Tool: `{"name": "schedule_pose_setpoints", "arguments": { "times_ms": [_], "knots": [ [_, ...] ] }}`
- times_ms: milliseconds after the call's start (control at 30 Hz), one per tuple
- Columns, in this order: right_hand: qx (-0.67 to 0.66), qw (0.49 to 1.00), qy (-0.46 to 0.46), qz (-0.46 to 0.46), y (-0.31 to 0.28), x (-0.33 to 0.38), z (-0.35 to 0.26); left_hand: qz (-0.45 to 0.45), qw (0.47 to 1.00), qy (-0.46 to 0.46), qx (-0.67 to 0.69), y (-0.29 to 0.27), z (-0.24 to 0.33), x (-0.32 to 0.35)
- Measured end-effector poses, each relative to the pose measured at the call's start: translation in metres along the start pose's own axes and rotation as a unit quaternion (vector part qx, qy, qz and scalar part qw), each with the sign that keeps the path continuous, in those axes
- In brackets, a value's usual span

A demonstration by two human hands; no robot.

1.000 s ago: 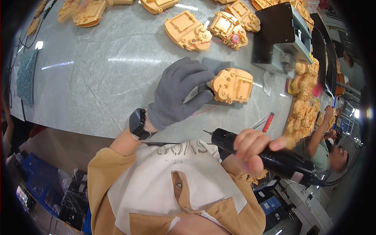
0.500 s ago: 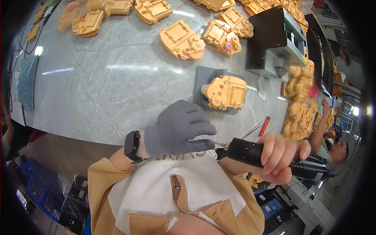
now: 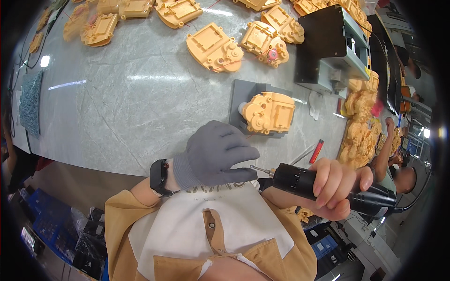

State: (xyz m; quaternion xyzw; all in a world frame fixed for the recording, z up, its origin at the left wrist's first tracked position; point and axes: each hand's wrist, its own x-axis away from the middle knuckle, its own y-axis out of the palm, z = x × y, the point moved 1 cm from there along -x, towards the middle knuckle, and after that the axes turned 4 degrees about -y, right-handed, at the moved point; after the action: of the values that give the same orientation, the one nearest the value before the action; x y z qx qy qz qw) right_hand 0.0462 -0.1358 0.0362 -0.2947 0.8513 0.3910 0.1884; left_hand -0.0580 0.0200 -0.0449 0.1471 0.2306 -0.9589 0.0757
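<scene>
My left hand (image 3: 218, 154), in a grey knit glove, is held just in front of the table edge. Its fingers curl inward, hiding whatever lies in them, and a gap shows between thumb and forefinger. Into that gap points the thin bit of a black electric screwdriver (image 3: 295, 180); a tiny metal piece at its tip is too small to name. Bare fingers of my right hand (image 3: 335, 187) wrap round the screwdriver's body, which lies almost level. Beyond my hands, a yellow-orange plastic housing (image 3: 281, 112) rests on a dark grey fixture (image 3: 238, 96).
Several similar housings (image 3: 213, 47) lie along the far side, some with red wires. A black and grey machine (image 3: 323, 51) stands at the far right. Nearer are a red marker-like stick (image 3: 317, 151), heaped orange parts (image 3: 358, 140) and a blue textured pad (image 3: 30, 103). Another person (image 3: 398, 175) is at right.
The screwdriver bit has drawn slightly back from the gloved fingertips, showing more of its tip. My hands otherwise stay almost in place, and the view has shifted a little.
</scene>
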Motion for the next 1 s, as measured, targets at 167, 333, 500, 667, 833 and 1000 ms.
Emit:
{"name": "schedule_pose_setpoints", "arguments": {
  "times_ms": [167, 333, 500, 667, 833, 1000],
  "knots": [
    [0.012, 1.0, 0.012, -0.011, -0.0018, -0.0017, 0.0003, -0.002, 1.0, 0.005, 0.011, -0.0018, 0.0004, 0.002],
    [0.0, 1.0, 0.007, -0.002, -0.0015, -0.0008, 0.0012, -0.02, 1.0, 0.013, 0.002, 0.0001, -0.0007, 0.002],
    [-0.009, 1.0, 0.004, -0.013, -0.0011, -0.0026, 0.0001, -0.004, 1.0, 0.009, 0.018, 0.0007, 0.0027, 0.0003],
    [-0.018, 1.0, -0.005, 0.0, 0.0002, -0.0012, 0.0033, 0.011, 1.0, 0.016, 0.017, 0.0027, 0.0029, -0.0018],
    [-0.002, 1.0, -0.01, 0.015, 0.0003, -0.0005, 0.0028, 0.024, 0.999, 0.034, 0.011, 0.0059, 0.0006, 0.0011],
    [-0.014, 1.0, -0.003, -0.014, -0.0015, -0.0026, 0.0004, -0.002, 1.0, 0.018, -0.008, 0.0065, 0.0003, 0.0007]
  ]
}}
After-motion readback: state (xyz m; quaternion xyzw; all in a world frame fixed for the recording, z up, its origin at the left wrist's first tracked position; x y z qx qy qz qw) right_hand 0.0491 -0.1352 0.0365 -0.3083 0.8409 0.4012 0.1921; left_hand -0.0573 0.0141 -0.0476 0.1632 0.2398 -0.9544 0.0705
